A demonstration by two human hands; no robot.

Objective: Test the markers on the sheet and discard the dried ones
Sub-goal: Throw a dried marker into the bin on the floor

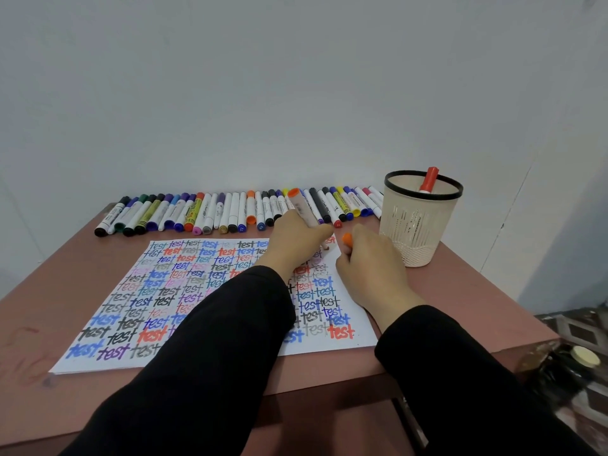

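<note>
A white sheet (138,324) covered with the word "test" in many colours lies on the reddish table (49,406). My left hand (296,240) holds an orange-ended marker (300,207) with its tip down on the sheet's upper right part. My right hand (375,268) rests at the sheet's right edge, closed on the marker's orange cap (347,238). A long row of markers (210,212) lies along the table's back edge. A cream mesh cup (421,222) with a black rim stands at the right, with one red marker (429,179) in it.
A pale wall rises right behind the marker row. The table's right edge drops off past the cup, where dark objects (566,366) lie low on the floor. Both black sleeves cross the sheet's lower right area.
</note>
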